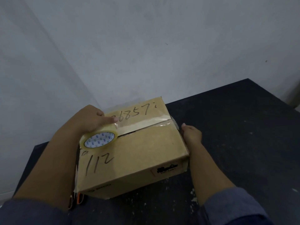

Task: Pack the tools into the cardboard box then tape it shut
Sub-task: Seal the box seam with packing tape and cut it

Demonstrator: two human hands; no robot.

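A closed cardboard box (pixel 139 153) with handwritten numbers sits on the dark table (pixel 235 127). My left hand (pixel 92 120) holds a roll of clear tape (pixel 99 139) on the box top at the left end of the flap seam. A strip of clear tape (pixel 146 123) runs from the roll along the seam to the right edge. My right hand (pixel 192 135) presses against the box's right side, where the tape end folds over. The seam gapes slightly near the roll. No tools are visible outside the box except handles at the lower left.
Orange and black tool handles (pixel 76 199) poke out beside the box's lower left corner, under my left forearm. A grey wall (pixel 146 46) stands right behind the box. White flecks dot the table surface at the right.
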